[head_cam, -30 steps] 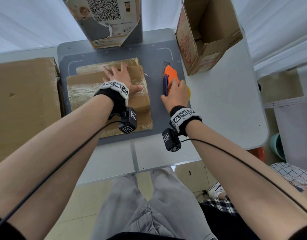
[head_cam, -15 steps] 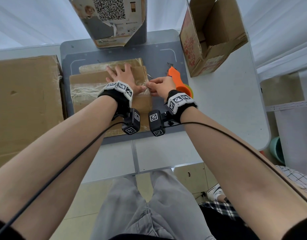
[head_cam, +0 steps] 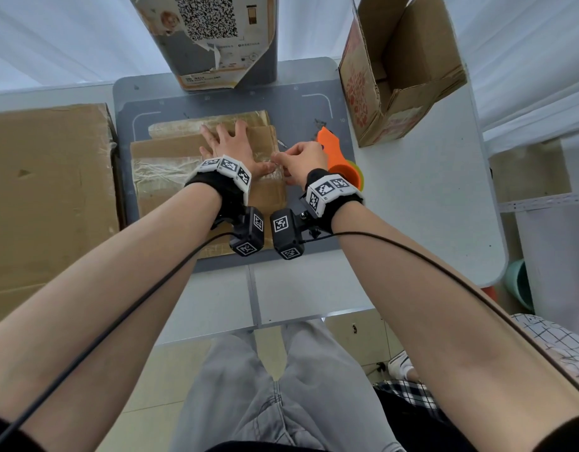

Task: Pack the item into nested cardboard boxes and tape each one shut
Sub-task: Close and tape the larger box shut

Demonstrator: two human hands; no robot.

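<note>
The left hand (head_cam: 231,145) presses spread fingers flat on the taped box (head_cam: 170,164) lying on the grey mat (head_cam: 301,112). The right hand (head_cam: 303,159) pinches the tape end (head_cam: 276,164) at the box's edge; the thin film could tear or wrinkle if tugged unevenly. The tape dispenser (head_cam: 338,158) lies just beside.

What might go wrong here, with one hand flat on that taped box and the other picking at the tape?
1. The right hand pinches the clear tape at the edge of the flat cardboard box; it may crumple or stick to itself.
2. The left hand only presses flat, so the box could slide.
3. The orange tape dispenser lies right beside the right wrist and could get knocked.
</note>
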